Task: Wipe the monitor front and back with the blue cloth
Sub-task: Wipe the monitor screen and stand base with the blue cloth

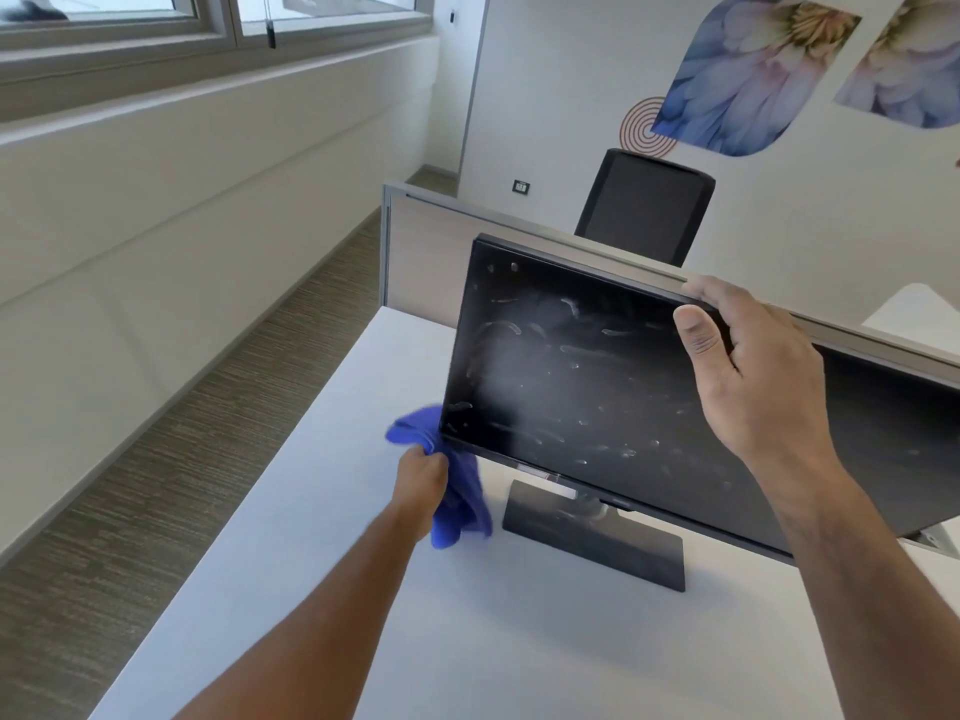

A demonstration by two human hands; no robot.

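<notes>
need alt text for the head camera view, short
A person's right hand grips the top edge of a smeared black monitor on a white desk, while the left hand holds a bunched blue cloth at its lower left corner. A black chair stands behind the divider.

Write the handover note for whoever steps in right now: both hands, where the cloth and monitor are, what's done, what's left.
Left hand: fisted around the crumpled blue cloth, at the lower left corner of the black flat-screen monitor.
Right hand: grips the monitor's top edge, thumb on the screen, steadying it.
Monitor: on its dark rectangular stand on the white desk, screen facing the person.
Done: nothing visibly clean; the screen shows whitish smears and spots.
Left: wipe the whole front; the back is not visible here, so treat it as unwiped.
</notes>
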